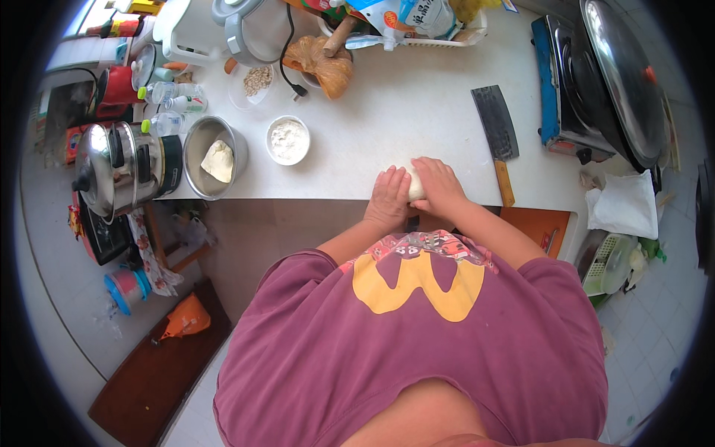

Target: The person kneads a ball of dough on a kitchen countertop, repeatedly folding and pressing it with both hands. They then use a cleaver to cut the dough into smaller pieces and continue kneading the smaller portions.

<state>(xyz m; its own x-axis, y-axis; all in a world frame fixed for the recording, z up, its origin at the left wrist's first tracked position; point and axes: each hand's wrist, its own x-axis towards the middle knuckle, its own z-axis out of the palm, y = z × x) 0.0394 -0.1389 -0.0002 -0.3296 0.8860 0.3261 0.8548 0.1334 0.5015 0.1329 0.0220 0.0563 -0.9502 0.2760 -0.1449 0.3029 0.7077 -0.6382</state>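
Between my two hands lies a pale lump of dough [415,187] on the white countertop [346,139], close to its front edge. My left hand [390,193] cups the dough from the left, and my right hand [439,184] presses on it from the right and above. Much of the lump is hidden under the palms and fingers. Another piece of dough [218,161] rests inside a steel bowl [239,151] to the left. Near that stands a small white bowl of flour [288,141]. A cleaver [496,125] with a wooden handle lies flat to the right of my hands.
A steel pot [125,167] and plastic bottles [167,123] stand at left. Along the back are a power plug [299,92], a dish of peanuts or beans [257,81] and a loaded white basket [475,33]. A portable stove [564,100] holds a lidded wok [620,84] at right.
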